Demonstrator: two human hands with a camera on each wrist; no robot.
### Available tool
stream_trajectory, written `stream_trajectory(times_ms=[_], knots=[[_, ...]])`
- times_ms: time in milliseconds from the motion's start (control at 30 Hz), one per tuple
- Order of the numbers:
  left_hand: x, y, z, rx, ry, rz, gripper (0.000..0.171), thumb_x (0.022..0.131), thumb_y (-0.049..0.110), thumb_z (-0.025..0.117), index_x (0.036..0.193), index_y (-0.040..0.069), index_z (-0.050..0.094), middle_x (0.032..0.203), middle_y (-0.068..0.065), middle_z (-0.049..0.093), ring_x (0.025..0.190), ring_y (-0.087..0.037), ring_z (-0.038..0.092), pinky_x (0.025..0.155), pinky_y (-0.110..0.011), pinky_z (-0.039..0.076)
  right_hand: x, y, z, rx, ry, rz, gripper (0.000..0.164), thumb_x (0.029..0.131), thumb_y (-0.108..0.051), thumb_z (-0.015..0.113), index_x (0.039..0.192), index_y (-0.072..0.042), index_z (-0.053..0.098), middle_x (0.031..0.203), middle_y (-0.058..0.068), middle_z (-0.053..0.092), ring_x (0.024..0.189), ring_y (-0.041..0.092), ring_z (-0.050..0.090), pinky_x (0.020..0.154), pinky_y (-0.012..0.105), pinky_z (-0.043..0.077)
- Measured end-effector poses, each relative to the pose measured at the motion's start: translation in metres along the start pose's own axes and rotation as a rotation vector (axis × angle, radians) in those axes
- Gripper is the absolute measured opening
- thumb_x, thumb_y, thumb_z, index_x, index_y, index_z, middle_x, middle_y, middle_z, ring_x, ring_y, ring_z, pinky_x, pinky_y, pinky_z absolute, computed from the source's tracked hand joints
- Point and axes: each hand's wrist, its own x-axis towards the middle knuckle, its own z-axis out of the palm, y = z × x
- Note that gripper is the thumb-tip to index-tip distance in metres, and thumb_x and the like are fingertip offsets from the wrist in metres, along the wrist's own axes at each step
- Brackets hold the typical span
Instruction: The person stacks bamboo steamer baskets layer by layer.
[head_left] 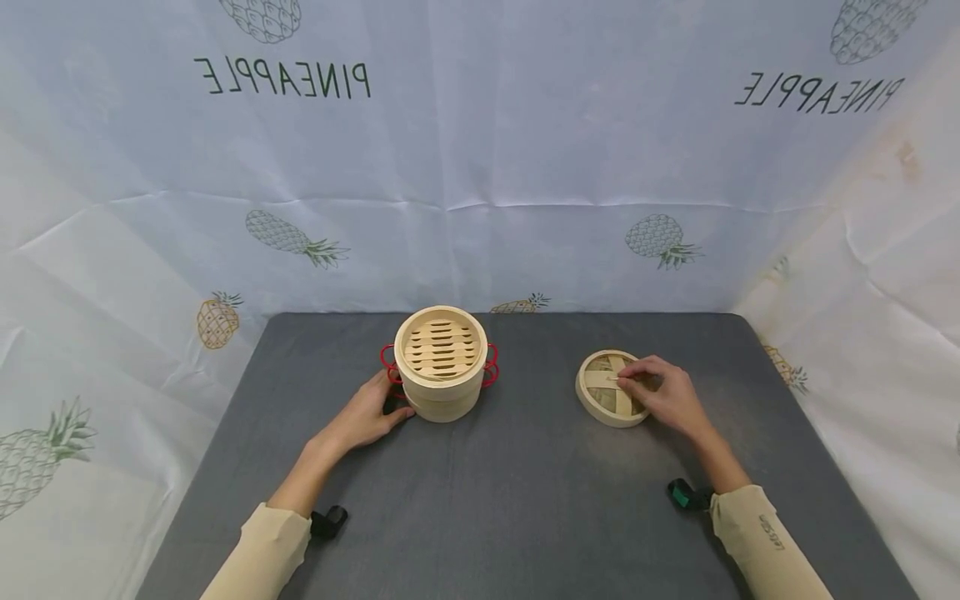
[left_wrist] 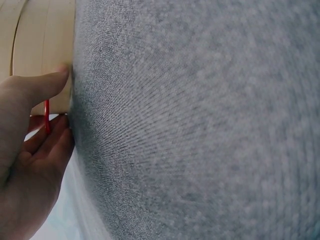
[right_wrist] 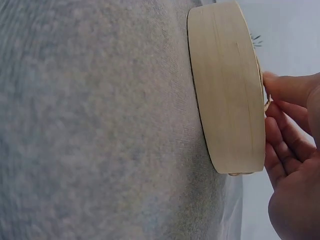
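Note:
A stack of bamboo steamer baskets [head_left: 441, 407] with red side handles stands at the table's back, left of centre. Its slatted rack [head_left: 442, 348] shows uncovered on top. My left hand [head_left: 369, 414] grips the lowest basket's left side: in the left wrist view the thumb [left_wrist: 47, 85] lies along the bamboo wall, and the fingers reach behind near a red handle [left_wrist: 47, 116]. To the right, a round bamboo steamer lid [head_left: 600, 379] with crossed bands lies on the table. My right hand [head_left: 669, 396] pinches the small loop [right_wrist: 267, 104] at the lid's centre between thumb and fingers.
Dark grey cloth covers the table [head_left: 510, 500]. Right behind its back edge hangs a pale curtain [head_left: 465, 167] printed with pineapples, and more of it hangs along both sides. Black wrist cameras sit at the left wrist [head_left: 328, 522] and right wrist [head_left: 686, 495].

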Motion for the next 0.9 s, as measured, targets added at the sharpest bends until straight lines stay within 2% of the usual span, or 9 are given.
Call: stream_trajectory(times_ms=[200,333,433,600,767,900], knots=[[0.0,-0.006,0.004,0.017,0.003,0.015,0.07,0.097,0.036,0.084,0.153,0.007,0.052,0.129,-0.016,0.065,0.114,-0.033,0.068,0.093,-0.052,0.058,0.002,0.003,-0.001,-0.047,-0.018,-0.038,0.007,0.098,-0.013,0.082,0.103,-0.016,0.084,0.103,0.004,0.076,0.09,-0.005,0.06,0.079,0.028,0.055],[0.0,-0.01,0.006,0.017,0.003,0.014,0.073,0.095,0.031,0.086,0.154,0.006,0.051,0.131,-0.016,0.066,0.115,-0.033,0.069,0.093,-0.056,0.058,0.004,0.002,-0.003,-0.049,-0.026,-0.065,0.006,0.098,-0.011,0.081,0.102,-0.015,0.083,0.103,0.004,0.076,0.089,-0.006,0.059,0.078,0.023,0.053],[0.001,-0.019,0.009,0.04,-0.018,-0.018,0.075,0.094,0.027,0.087,0.156,0.009,0.05,0.134,-0.012,0.065,0.119,-0.03,0.069,0.098,-0.054,0.058,0.007,-0.001,-0.004,-0.037,-0.037,-0.083,0.007,0.099,-0.01,0.08,0.102,-0.015,0.083,0.103,0.004,0.076,0.09,-0.005,0.059,0.078,0.018,0.051],[0.0,-0.029,0.012,0.065,-0.038,-0.05,0.076,0.095,0.032,0.086,0.158,0.013,0.049,0.137,-0.007,0.064,0.123,-0.025,0.068,0.102,-0.051,0.059,0.01,-0.01,-0.007,-0.02,-0.044,-0.118,0.009,0.099,-0.008,0.079,0.102,-0.015,0.082,0.103,0.004,0.075,0.088,-0.003,0.059,0.077,0.016,0.049],[-0.001,-0.029,0.013,0.066,-0.035,-0.035,0.075,0.097,0.039,0.083,0.159,0.014,0.048,0.137,-0.008,0.064,0.123,-0.024,0.067,0.1,-0.051,0.059,0.013,-0.019,-0.01,-0.014,-0.044,-0.144,0.01,0.099,-0.006,0.079,0.103,-0.015,0.082,0.103,0.003,0.075,0.09,-0.003,0.06,0.079,0.016,0.05],[-0.001,-0.023,0.013,0.043,-0.011,-0.005,0.073,0.098,0.037,0.083,0.158,0.012,0.049,0.136,-0.01,0.065,0.121,-0.028,0.068,0.099,-0.053,0.058,0.017,-0.025,-0.011,-0.015,-0.044,-0.148,0.01,0.099,-0.008,0.079,0.103,-0.016,0.082,0.105,0.002,0.074,0.093,-0.005,0.06,0.081,0.014,0.05]])
